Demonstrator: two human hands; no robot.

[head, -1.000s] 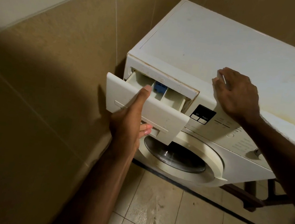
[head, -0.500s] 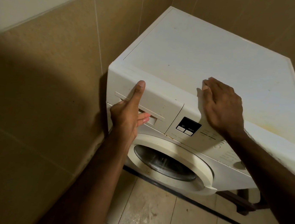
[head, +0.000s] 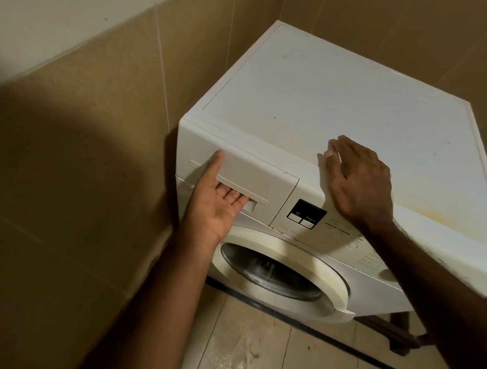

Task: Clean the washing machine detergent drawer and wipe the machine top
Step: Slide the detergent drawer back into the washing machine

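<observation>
You stand in a tan-tiled corner, and the washing machine (head: 311, 192) fills it, its left side near the wall and its round door (head: 283, 276) low on the front.

Head view, the only one: the detergent drawer (head: 236, 180) sits at the washing machine's upper left front corner, flush with the panel, so it is closed. Your left hand (head: 217, 202) is palm-up below the drawer, fingers hooked into its handle recess and thumb laid straight up on the drawer face. Your right hand (head: 359, 180) lies on the front edge of the machine top (head: 353, 105), right of the drawer and above the dark display (head: 306, 215), its fingers loosely spread and pressing down; it grips nothing, and the two hands are well apart.

I judge this the drawer step: with no cloth in view, the top's yellowish stains near the right front await wiping. Next you need a steady outward pull on the recess while your right hand braces the machine.
</observation>
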